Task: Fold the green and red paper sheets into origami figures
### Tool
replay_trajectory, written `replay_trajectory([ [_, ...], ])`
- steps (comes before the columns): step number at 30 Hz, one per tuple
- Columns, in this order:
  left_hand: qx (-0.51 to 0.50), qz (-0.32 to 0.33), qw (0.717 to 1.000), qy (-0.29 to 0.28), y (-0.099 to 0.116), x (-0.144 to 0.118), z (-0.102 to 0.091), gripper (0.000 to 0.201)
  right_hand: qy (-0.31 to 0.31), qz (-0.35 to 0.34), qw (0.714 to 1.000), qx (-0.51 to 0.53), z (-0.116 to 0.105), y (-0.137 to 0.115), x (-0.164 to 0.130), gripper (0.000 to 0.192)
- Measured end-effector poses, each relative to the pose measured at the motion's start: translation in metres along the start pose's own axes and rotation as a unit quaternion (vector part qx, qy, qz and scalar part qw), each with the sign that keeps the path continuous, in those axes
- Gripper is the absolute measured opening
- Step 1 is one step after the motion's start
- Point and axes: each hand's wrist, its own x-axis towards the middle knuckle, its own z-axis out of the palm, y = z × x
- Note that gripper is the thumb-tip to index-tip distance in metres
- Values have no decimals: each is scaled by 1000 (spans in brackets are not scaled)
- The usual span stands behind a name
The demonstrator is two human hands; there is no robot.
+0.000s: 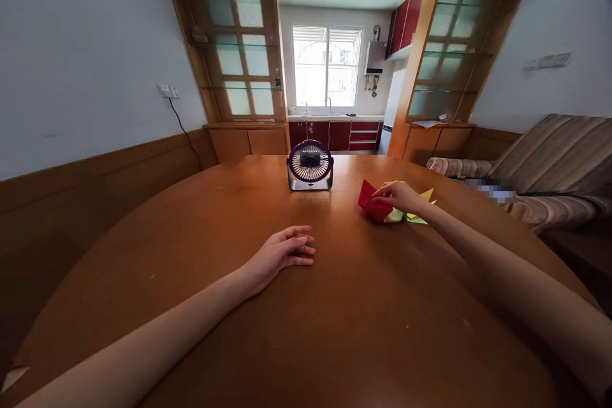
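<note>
My right hand (398, 196) reaches to the right side of the table, its thumb and fingertips pinched at the upper edge of a red paper boat (375, 205). Beneath and beside that hand lie more folded papers: a pale green one (394, 216), partly covered, and a yellow and green one (427, 197) behind the wrist. My left hand (287, 250) rests on its side on the tabletop, fingers loosely spread and holding nothing. Beyond both hands stands a small dark purple desk fan (310, 166) on a U-shaped stand.
The brown wooden table (306, 331) has a rounded outline. A striped armchair (549, 166) stands to its right. At the left wall a black cable (184, 127) hangs from a socket. Behind the table, a doorway opens on a kitchen with red cabinets (318, 132).
</note>
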Motion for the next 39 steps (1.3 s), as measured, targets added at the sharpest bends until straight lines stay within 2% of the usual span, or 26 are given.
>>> replay_trajectory([
  [10,2,-1,1000,-4,1,0,-1,28,19,19,1000,1,-8,-5,-1,25],
  [15,-7,2,1000,-2,1,0,0,30,69,8,998,-7,-24,-17,-1,27],
  [18,-2,13,1000,2,3,-1,1,33,114,-21,993,4,-42,-37,-4,31],
  [22,51,70,996,34,11,-1,-2,36,170,-76,983,10,-62,-83,-14,32],
  [25,133,136,980,61,16,-1,-10,35,180,-133,974,19,-59,-118,-23,27],
  [28,282,214,930,96,16,0,-19,33,119,-187,974,39,-30,-139,-30,25],
  [32,521,289,798,90,6,3,-29,33,38,-190,980,55,29,-146,-40,28],
  [35,649,273,709,41,-2,6,-33,41,-22,-188,981,42,62,-144,-49,43],
  [37,697,241,675,4,-5,8,-35,46,-68,-191,978,42,72,-142,-53,45],
  [39,720,217,659,-15,-7,8,-35,49,-86,-189,977,42,75,-142,-55,44],
])
